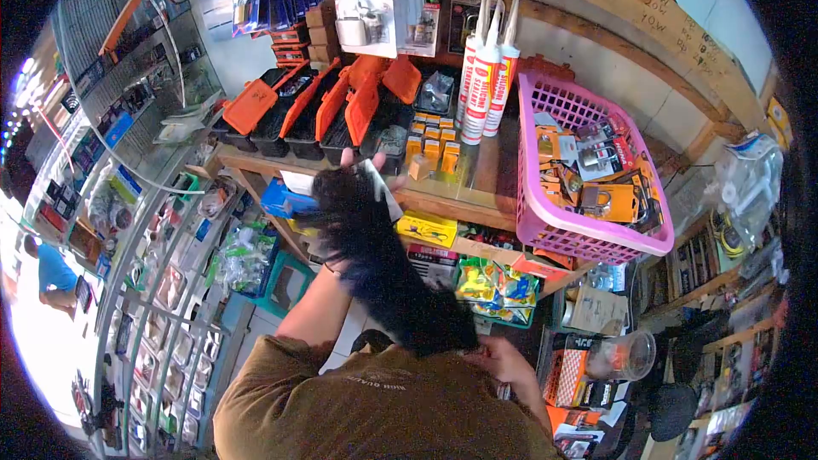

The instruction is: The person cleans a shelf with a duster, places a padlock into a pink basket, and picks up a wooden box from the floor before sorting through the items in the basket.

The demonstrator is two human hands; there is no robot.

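Observation:
A fluffy black duster [400, 290] stretches diagonally across the middle of the view, from near my right hand up to the shelf edge. My right hand [504, 362] is closed at its lower end, by my shirt; the handle is hidden. Beyond the duster's upper end, fingers of my left hand [378, 162] show around a flat white item [381, 191], which they seem to grip. The duster covers most of that hand and item. Just ahead stand black bins with raised orange lids [362, 111] and small yellow-orange boxes [436, 143].
White silicone sealant tubes [486, 89] stand beside a pink basket [588, 234] of packaged padlocks. Yellow packets [498, 290] lie below the shelf. A glass display case [162, 290] runs along the left. A clear plastic jar [626, 356] is at the right. Blister packs [362, 13] hang overhead.

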